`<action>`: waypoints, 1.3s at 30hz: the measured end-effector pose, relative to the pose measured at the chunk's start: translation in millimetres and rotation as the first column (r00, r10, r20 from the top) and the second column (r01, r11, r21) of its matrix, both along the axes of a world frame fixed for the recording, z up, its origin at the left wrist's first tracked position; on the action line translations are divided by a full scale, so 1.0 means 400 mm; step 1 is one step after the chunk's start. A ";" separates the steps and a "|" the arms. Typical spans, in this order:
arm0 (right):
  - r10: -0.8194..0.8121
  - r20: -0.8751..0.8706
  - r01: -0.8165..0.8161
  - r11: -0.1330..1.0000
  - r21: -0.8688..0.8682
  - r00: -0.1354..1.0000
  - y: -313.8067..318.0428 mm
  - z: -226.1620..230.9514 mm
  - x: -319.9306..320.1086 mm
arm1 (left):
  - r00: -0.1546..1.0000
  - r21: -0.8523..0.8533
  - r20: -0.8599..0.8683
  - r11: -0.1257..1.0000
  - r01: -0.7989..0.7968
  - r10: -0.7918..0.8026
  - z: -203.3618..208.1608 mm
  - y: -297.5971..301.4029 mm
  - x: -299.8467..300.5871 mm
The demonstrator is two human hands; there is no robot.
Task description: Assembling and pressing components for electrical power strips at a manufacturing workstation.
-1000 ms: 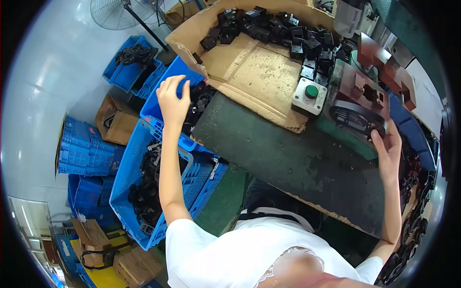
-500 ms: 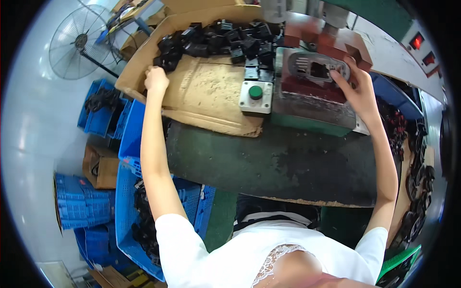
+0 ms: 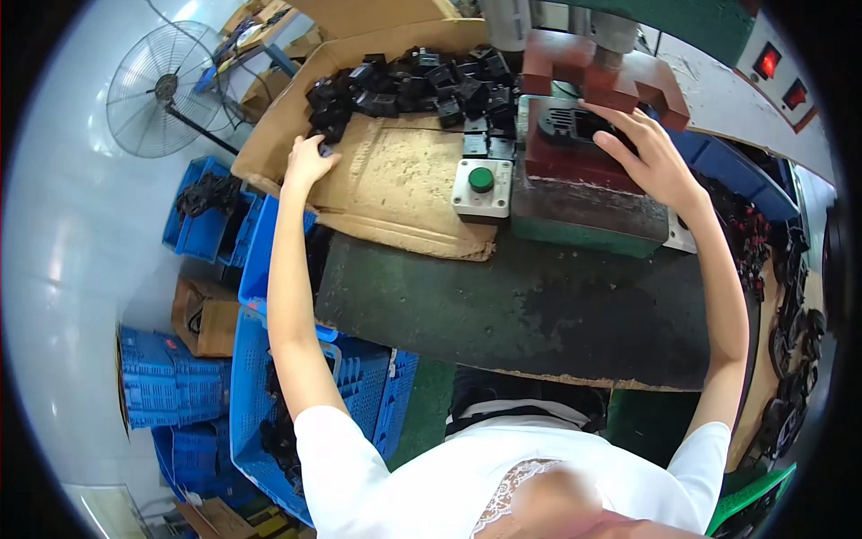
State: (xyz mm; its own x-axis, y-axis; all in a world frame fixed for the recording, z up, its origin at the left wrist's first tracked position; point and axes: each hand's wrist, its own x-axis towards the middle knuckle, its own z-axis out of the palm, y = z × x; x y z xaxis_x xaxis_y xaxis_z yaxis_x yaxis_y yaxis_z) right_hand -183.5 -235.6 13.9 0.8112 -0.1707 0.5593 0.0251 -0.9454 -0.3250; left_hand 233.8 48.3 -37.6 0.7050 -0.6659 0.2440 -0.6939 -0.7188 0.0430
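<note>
1 wire fan, stacked blue crates

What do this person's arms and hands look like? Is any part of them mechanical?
Nothing mechanical shows: each grip is an ordinary human hand. The left hand and right hand wear no gloves. The forearms are bare, below short, plain white sleeves. No watch or cable shows; rings are too small to tell.

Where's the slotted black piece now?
The slotted black piece is right of centre in the head view, on the lower reddish block, by the right hand.
</note>
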 end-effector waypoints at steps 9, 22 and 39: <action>-0.141 -0.255 0.152 0.988 0.026 0.957 -0.012 0.015 -0.031 | 0.960 0.550 -0.219 0.835 -0.029 0.177 0.044 -0.021 0.031; -0.378 -0.001 0.377 0.926 -0.023 0.926 -0.088 0.029 -0.346 | 0.867 -0.122 -0.170 0.883 0.454 -0.469 0.027 -0.037 0.003; -0.609 -0.277 0.647 0.759 0.067 0.743 -0.263 -0.123 -0.524 | 0.751 -0.230 -0.287 0.804 0.548 -0.594 0.001 -0.067 -0.136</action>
State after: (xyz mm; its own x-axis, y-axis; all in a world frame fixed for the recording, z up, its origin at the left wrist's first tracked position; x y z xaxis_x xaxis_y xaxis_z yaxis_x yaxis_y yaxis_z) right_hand -392.9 -341.0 -35.4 0.5871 -0.7518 0.3003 -0.6483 -0.6588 -0.3818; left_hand 179.5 21.3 -37.2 0.2547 -0.9507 0.1772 -0.8994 -0.1656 0.4045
